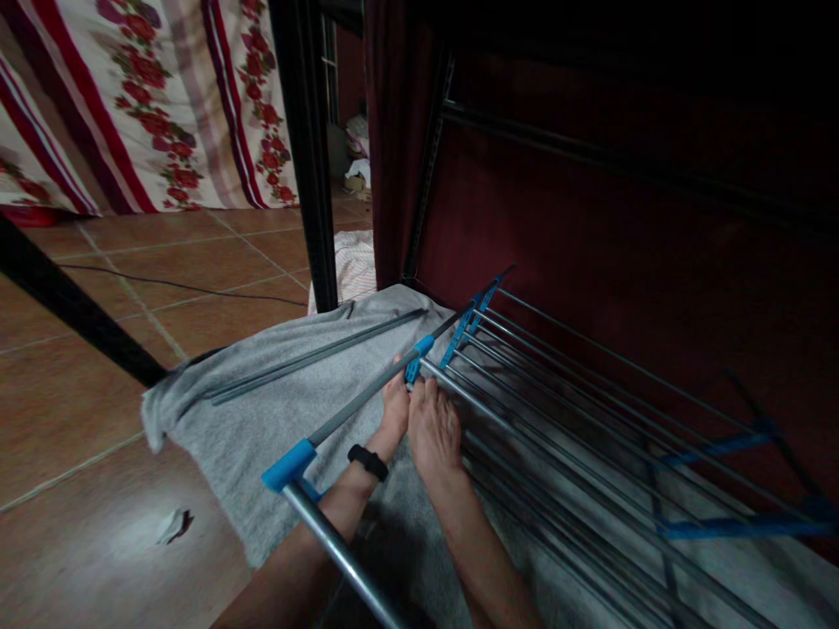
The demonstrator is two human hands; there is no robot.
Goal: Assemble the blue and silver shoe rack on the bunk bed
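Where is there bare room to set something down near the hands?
Bare grey towel lies between the loose rods and the grey tube. Open tiled floor lies between the slanted black post and the white scrap. It is crowded right of the right hand, where metal bars run close together.

One rack, two loose rods, one towel, one wristband

No lettering, label, number or sign can be read anywhere.
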